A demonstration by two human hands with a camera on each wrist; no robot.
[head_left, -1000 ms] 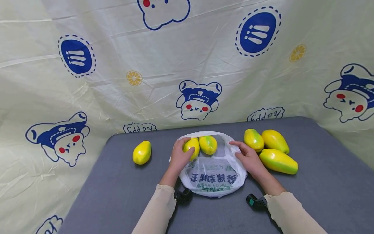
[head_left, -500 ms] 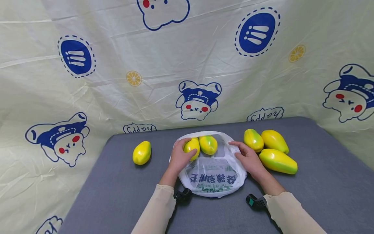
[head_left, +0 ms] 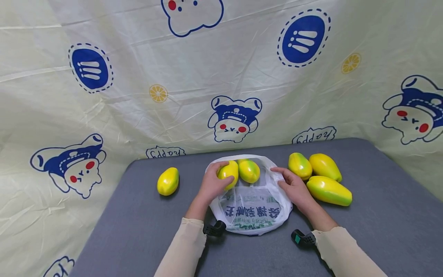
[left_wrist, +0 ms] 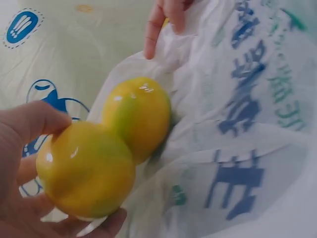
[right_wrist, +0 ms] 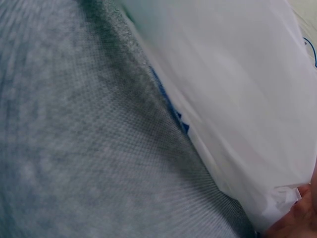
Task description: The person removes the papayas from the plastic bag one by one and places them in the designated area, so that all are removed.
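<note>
Mango at the bag mouth, between both hands.
Left hand (head_left: pixel 212 183) fingers curl round a yellow mango (head_left: pixel 228 173) touching a second mango (head_left: pixel 249 171); right hand (head_left: pixel 294 187) pinches the white plastic bag (head_left: pixel 254 209) rim on the tabletop (head_left: pixel 138 231).

Yellow-green mango (head_left: pixel 228 172) held at white plastic bag's (head_left: pixel 254 207) mouth, touching second mango (head_left: pixel 249 171)

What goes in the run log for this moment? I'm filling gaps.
left hand: grips mango at bag mouth | right hand: holds plastic bag edge | second mango in bag | four mangoes outside
</note>
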